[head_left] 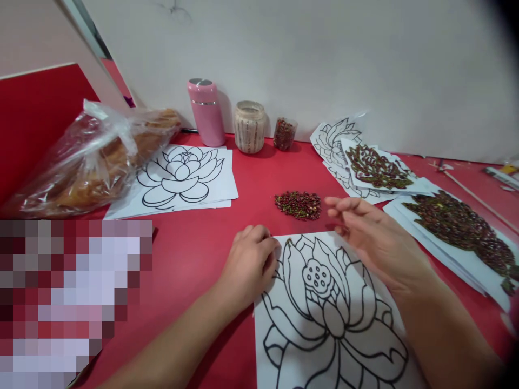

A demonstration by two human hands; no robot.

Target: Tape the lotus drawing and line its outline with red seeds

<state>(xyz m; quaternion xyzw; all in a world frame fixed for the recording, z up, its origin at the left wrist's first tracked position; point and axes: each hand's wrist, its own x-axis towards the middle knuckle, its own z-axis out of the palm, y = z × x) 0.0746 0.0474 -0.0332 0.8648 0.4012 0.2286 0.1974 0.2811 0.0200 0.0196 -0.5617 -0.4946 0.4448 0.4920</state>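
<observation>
From my remote seat I saw the lotus drawing (334, 321) lying on the red tabletop (194, 254), just short of a loose heap of red and green beans (298, 206). My left hand (249, 262) rested, fingers curled under, at the sheet's upper left edge; I couldn't tell whether it gripped anything. My right hand (375, 243) hung half-open just beside the heap, fingers loosely bent; whether they pinched a bean, I couldn't tell.

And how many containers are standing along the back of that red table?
3: the pink flask at left, the ridged jar in the middle, and the small cup at right. Others could be hidden behind the plastic bag.
</observation>
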